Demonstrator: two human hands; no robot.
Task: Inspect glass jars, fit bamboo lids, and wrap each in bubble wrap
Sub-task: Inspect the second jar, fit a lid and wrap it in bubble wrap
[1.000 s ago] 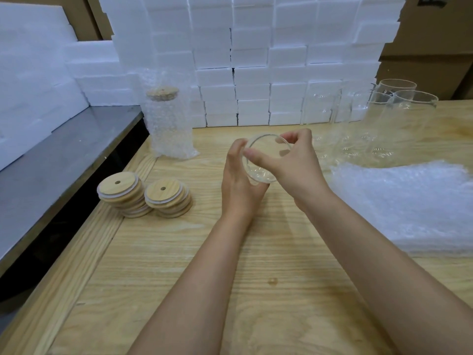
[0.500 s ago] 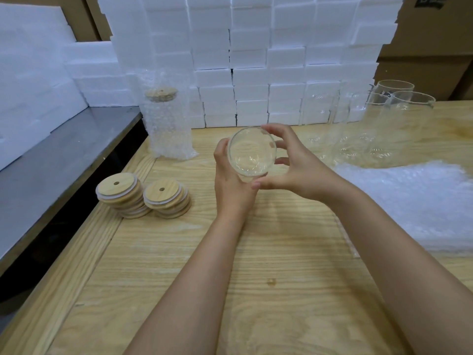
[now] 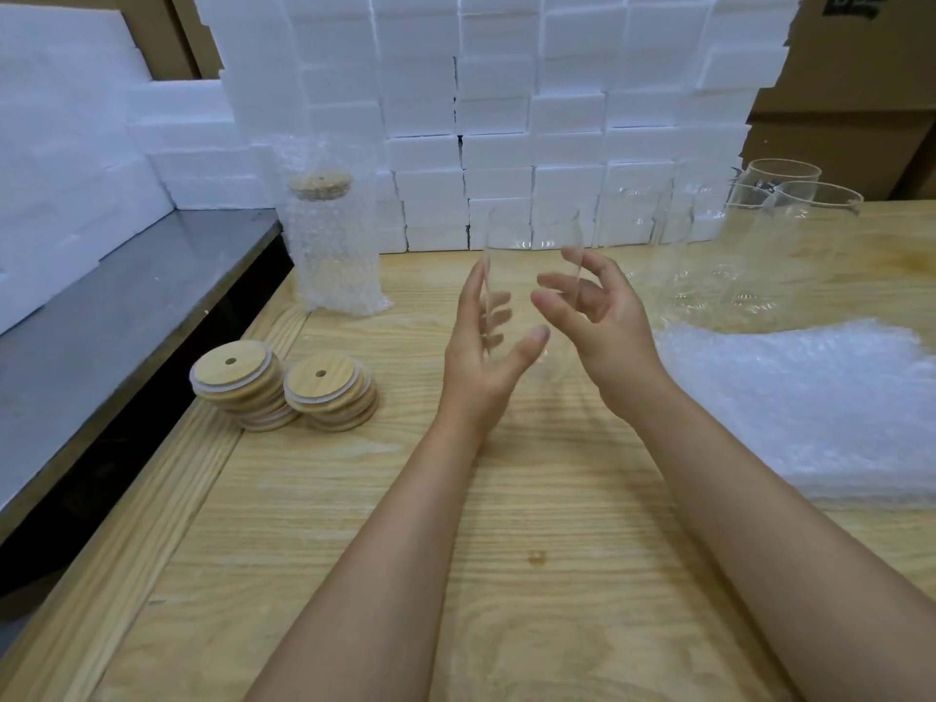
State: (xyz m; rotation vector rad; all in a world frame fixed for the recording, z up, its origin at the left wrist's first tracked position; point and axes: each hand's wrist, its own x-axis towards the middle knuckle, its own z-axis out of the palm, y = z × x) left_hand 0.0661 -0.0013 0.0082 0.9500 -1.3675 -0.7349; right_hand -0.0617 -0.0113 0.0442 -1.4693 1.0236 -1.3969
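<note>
At near left, two stacks of round bamboo lids [image 3: 283, 392] lie where they were, with a bubble-wrapped, lidded jar [image 3: 334, 245] standing behind them. Your left hand [image 3: 481, 357] grips the clear, lidless glass jar [image 3: 532, 266] above the middle of the wooden table [image 3: 506, 549], fingers behind, thumb in front. Your right hand [image 3: 602, 321] curls at its right wall; I cannot tell whether it grips. Half a second ago the jar's round end faced you; now it stands upright. It is likely slick, rigid and breakable, so hold the wall, not the rim.
</note>
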